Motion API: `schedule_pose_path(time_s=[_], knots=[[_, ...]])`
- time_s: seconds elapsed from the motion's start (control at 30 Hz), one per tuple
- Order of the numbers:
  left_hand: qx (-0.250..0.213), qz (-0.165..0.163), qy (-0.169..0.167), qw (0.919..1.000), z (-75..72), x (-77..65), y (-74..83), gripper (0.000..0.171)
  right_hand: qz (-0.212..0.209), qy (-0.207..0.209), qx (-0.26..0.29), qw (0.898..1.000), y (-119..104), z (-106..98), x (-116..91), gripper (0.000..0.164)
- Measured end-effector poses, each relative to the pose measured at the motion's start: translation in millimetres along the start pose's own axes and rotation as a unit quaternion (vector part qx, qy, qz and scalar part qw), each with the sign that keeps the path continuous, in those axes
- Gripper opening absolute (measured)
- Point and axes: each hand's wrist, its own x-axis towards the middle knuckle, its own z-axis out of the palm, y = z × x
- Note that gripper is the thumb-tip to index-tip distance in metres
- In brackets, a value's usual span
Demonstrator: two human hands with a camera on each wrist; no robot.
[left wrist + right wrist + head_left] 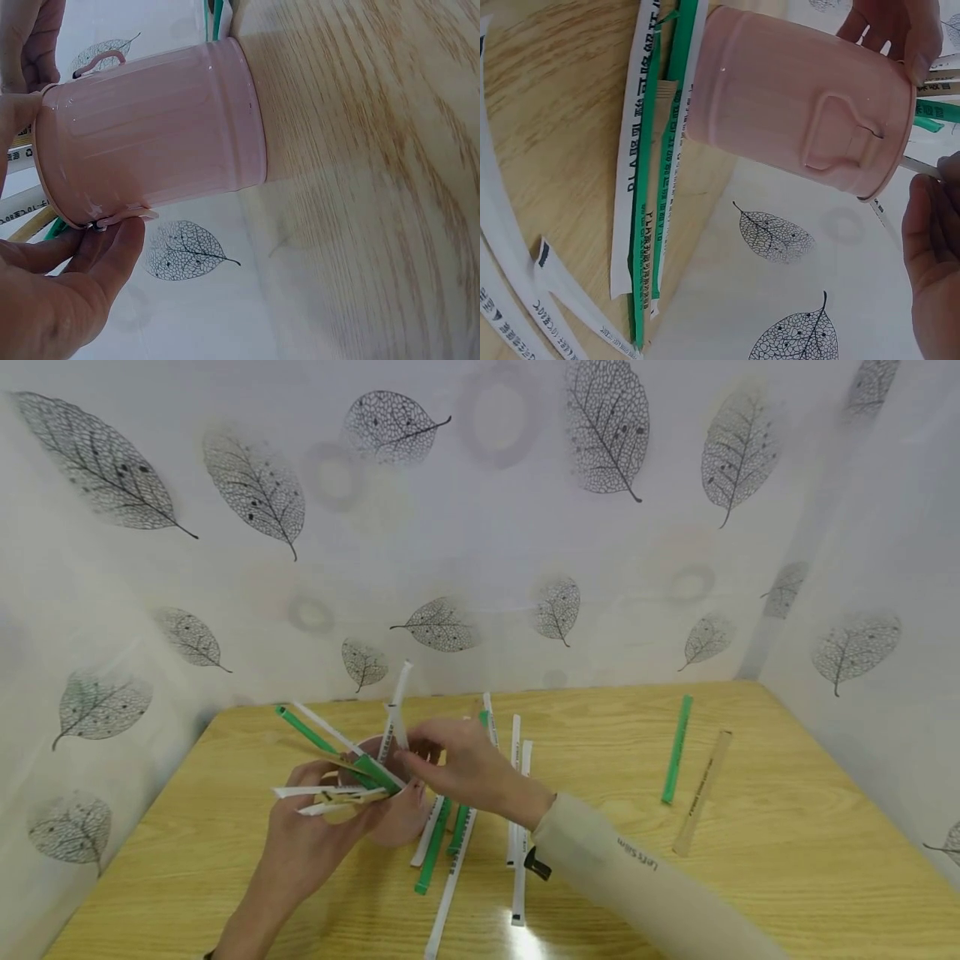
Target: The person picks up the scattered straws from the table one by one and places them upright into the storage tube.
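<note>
A pink metal pail (401, 818) stands upright on the table, with small handles on its sides. My left hand (303, 839) grips it by the rim and one side handle (124, 217). Several paper-wrapped straws, white, green (307, 729) and tan, stick out of the pail and lean over the left hand. At the pail's opening, my right hand (472, 768) pinches a white wrapped straw (921, 166) that reaches past the rim. The straw's lower end is hidden inside the pail.
Beside the pail lie more wrapped straws, including a green straw (433, 847) and a white straw (520, 860). Farther right are a green straw (677, 749) and a tan straw (702, 793). A leaf-patterned sheet (480, 527) hangs behind the wooden table (600, 727).
</note>
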Motion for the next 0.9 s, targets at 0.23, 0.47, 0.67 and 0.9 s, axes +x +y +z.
schedule_pose_path(time_s=[0.23, 0.47, 0.67, 0.9], knots=[[0.021, 0.014, 0.001, 0.9997, 0.8, 0.8, 0.2, 0.052, 0.012, -0.011, -0.036, 0.999, 4.1, 3.1, -6.0, 0.008], [0.013, -0.019, -0.01, 0.9997, 0.2, -0.9, -0.4, 0.052, 0.019, -0.011, -0.044, 0.999, 7.9, -1.3, -10.4, 0.007], [0.027, -0.004, 0.006, 0.9996, 0.9, -1.2, -1.2, 0.056, 0.05, 0.002, -0.028, 0.998, 18.3, -21.4, -18.0, 0.019], [0.022, -0.01, 0.014, 0.9996, 2.5, -0.9, -0.1, 0.058, 0.283, -0.059, -0.081, 0.954, 28.9, -55.2, -37.0, 0.009]])
